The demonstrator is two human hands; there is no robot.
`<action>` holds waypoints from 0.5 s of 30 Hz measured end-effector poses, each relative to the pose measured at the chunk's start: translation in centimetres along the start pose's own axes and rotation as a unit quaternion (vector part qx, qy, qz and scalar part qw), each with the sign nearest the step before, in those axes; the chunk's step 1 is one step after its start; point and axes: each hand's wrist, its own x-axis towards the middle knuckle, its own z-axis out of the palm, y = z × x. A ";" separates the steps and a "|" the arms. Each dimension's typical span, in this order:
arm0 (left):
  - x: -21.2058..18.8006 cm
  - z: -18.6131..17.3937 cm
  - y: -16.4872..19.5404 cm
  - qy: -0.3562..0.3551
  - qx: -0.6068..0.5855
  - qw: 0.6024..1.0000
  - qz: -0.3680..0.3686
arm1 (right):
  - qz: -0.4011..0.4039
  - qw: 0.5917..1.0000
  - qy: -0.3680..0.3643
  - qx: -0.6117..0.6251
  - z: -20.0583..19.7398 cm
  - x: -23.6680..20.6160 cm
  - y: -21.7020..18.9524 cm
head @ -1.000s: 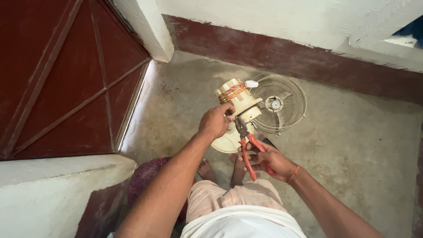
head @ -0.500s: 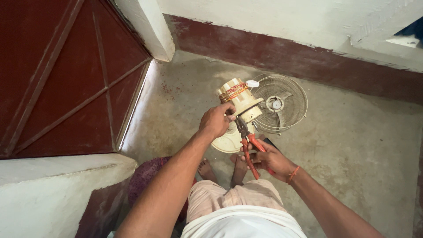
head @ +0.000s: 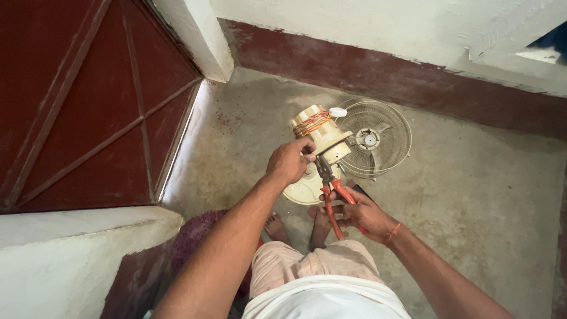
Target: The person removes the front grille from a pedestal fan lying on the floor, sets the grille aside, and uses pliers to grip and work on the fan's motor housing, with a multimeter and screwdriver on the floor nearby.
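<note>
Pliers at a fan motor, floor centre, by the far wall.

Left hand [head: 289, 162] is curled round the cream motor [head: 322, 133], steadying it. Right hand [head: 363, 212] is closed on the red pliers [head: 331, 195], nose at the motor's near edge. Best to keep the motor braced and squeeze gently. The grille [head: 378, 139] lies just right. No containers show.

Cream fan motor housing [head: 322, 133] with orange-copper windings [head: 311, 123], red-handled pliers [head: 332, 198], pale wire fan guard [head: 378, 139], dark red door [head: 88, 100], grey concrete floor [head: 472, 195]
</note>
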 end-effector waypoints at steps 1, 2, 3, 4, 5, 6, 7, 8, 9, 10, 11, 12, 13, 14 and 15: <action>0.0 0.0 -0.1 -0.002 0.000 1.000 -0.003 | -0.004 1.000 -0.009 0.001 0.2 0.0 -0.2; 0.0 0.1 -0.1 -0.004 0.001 1.000 -0.005 | 0.003 1.000 -0.001 0.000 0.4 -0.1 -0.4; 0.0 0.1 -0.2 -0.006 0.001 1.000 -0.007 | 0.010 1.000 0.008 -0.001 0.6 -0.1 -0.7; 0.0 0.1 -0.2 -0.003 -0.006 1.000 -0.002 | 0.017 1.000 0.018 -0.003 0.8 -0.3 -0.9; 0.1 0.1 -0.3 0.001 -0.012 1.000 0.004 | 0.020 1.000 0.017 -0.003 1.0 -0.3 -1.2; 0.1 0.1 -0.3 0.006 -0.019 1.000 0.010 | 0.023 1.000 0.016 -0.004 1.1 -0.4 -1.4; 0.1 0.1 -0.3 0.003 -0.017 1.000 0.008 | 0.026 1.000 0.014 -0.005 1.3 -0.4 -1.5; 0.1 0.0 -0.3 0.001 -0.014 1.000 0.006 | 0.024 1.000 0.014 -0.006 1.4 -0.5 -1.6; 0.1 0.0 -0.3 -0.001 -0.012 1.000 0.004 | 0.021 1.000 0.014 -0.007 1.4 -0.5 -1.7; 0.1 0.0 -0.2 -0.001 -0.009 1.000 0.002 | 0.020 1.000 0.014 -0.009 1.4 -0.6 -1.7; 0.0 0.0 -0.1 0.000 -0.006 1.000 0.001 | 0.016 1.000 0.013 -0.005 1.4 -0.6 -1.6; 0.0 0.0 0.0 0.002 -0.002 1.000 -0.001 | 0.012 1.000 0.012 -0.001 1.3 -0.6 -1.5; 0.0 0.0 0.0 -0.004 -0.002 1.000 -0.009 | 0.007 1.000 0.012 0.003 1.3 -0.6 -1.5; 0.1 -0.1 0.1 -0.010 -0.002 1.000 -0.017 | 0.010 1.000 0.011 -0.001 1.2 -0.6 -1.5; 0.0 -0.1 0.1 -0.017 -0.002 1.000 -0.026 | 0.012 1.000 0.010 -0.006 1.1 -0.6 -1.4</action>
